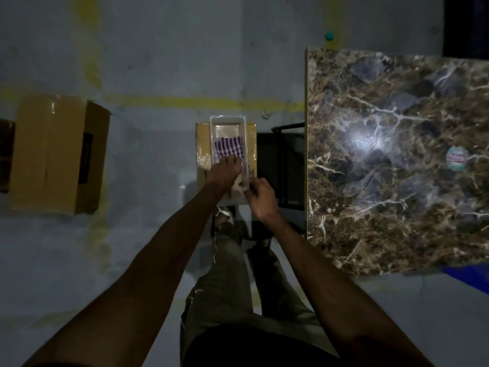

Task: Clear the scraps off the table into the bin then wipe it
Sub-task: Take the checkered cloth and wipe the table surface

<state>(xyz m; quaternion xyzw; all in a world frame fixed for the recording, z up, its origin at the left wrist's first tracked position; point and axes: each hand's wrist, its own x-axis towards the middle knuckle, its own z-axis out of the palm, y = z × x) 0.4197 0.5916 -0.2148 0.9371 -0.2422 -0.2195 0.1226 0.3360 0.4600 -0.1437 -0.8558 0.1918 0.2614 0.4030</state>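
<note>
A striped cloth (pixel 228 147) lies in a white tray (pixel 228 123) at the centre of the frame, with the tray resting on a small cardboard box (pixel 252 144) on the floor. The left hand (pixel 223 172) reaches into the tray and its fingertips touch the near edge of the cloth; the light is too dim to tell whether they pinch it. The right hand (pixel 260 198), just right of the left and lower in the frame, has its fingers curled at the tray's near right rim, seemingly pinching it.

The table (pixel 397 160), with a dark marble-patterned top, fills the right side of the frame, just beside the box. A round sticker (pixel 457 158) sits on its right part.

A larger cardboard box (pixel 55 154) stands at the left of the frame, well apart. Yellow lines (pixel 201 103) cross the grey floor above the tray.
</note>
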